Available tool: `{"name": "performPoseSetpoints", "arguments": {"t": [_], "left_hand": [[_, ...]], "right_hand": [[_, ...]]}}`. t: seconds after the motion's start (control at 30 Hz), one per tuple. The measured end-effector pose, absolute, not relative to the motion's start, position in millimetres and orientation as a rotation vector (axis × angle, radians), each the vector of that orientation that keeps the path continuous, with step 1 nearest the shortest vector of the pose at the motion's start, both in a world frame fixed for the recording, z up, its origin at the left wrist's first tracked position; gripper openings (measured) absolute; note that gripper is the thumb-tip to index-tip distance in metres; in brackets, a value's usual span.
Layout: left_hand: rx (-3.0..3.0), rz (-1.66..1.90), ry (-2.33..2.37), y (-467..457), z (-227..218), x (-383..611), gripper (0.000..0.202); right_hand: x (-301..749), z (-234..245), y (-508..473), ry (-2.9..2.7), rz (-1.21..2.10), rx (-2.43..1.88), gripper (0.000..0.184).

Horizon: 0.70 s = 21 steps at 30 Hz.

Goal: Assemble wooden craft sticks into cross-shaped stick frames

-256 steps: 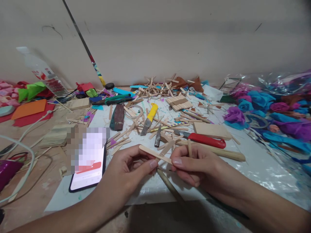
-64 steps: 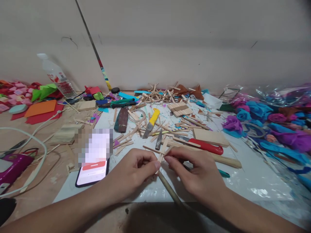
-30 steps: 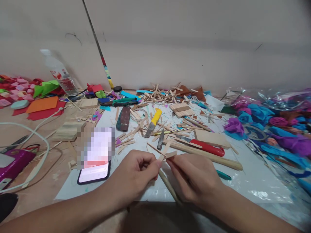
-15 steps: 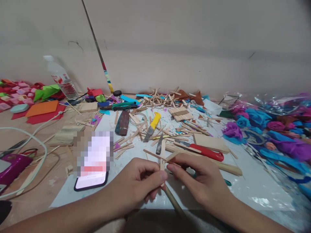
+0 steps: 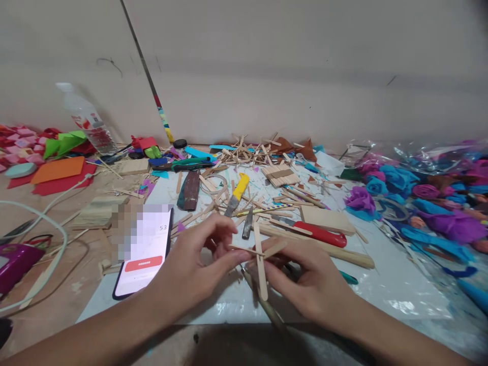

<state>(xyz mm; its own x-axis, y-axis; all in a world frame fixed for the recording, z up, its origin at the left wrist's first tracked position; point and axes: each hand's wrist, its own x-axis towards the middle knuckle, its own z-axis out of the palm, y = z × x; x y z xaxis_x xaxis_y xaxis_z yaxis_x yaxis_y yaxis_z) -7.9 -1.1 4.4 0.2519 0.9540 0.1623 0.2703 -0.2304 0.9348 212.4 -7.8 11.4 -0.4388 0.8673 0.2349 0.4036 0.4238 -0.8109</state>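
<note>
In front of me, a small cross of wooden craft sticks point(image 5: 261, 274) is held up above the white sheet. One long stick runs lengthwise, with shorter pieces lying across it. My right hand point(image 5: 305, 274) pinches the cross from the right, thumb and fingers closed at the joint. My left hand point(image 5: 206, 254) is at the left end of a thin crosspiece point(image 5: 246, 249), its thumb against it and its index finger raised; the other fingers are partly hidden. Beneath the hands lies a round wooden handle point(image 5: 267, 307). A loose blade point(image 5: 247, 223) rests just beyond.
A phone point(image 5: 143, 254) lies to the left on the white sheet point(image 5: 404, 290). Beyond the hands are a yellow-handled knife point(image 5: 238, 190), a red-handled knife point(image 5: 320, 234), a stick bundle point(image 5: 281, 175) and scattered sticks. Crepe-paper flowers point(image 5: 360, 201) lie right; a bottle point(image 5: 89, 119) leans left.
My left hand has let go of the long stick's lower end and moved up and left to the thin crosspiece. The long stick's lower end now shows. My right hand keeps its hold.
</note>
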Motion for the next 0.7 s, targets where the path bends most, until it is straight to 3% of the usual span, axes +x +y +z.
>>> {"name": "performPoseSetpoints", "arguments": {"t": [0.07, 0.17, 0.33, 0.4, 0.5, 0.7], "left_hand": [[1.796, 1.010, 1.085, -2, 6, -8, 0.005], [1.711, 1.043, 1.132, -4, 7, -8, 0.018], [1.450, 1.212, 1.247, 2, 9, -13, 0.014], [1.457, 1.233, 1.287, 4, 10, -15, 0.014], [1.563, 1.251, 1.321, 2, 9, -13, 0.012], [1.844, 1.324, 1.360, -9, 2, -9, 0.013]], "right_hand": [[211, 11, -9, -2.015, 0.893, -1.102, 0.011], [211, 11, -9, -1.952, 0.863, -1.156, 0.011], [231, 16, 6, -1.873, 0.793, -1.264, 0.015], [240, 19, 15, -1.874, 0.730, -1.312, 0.008], [242, 20, 17, -1.813, 0.600, -1.364, 0.024], [220, 20, -8, -1.730, 0.655, -1.323, 0.024]]}}
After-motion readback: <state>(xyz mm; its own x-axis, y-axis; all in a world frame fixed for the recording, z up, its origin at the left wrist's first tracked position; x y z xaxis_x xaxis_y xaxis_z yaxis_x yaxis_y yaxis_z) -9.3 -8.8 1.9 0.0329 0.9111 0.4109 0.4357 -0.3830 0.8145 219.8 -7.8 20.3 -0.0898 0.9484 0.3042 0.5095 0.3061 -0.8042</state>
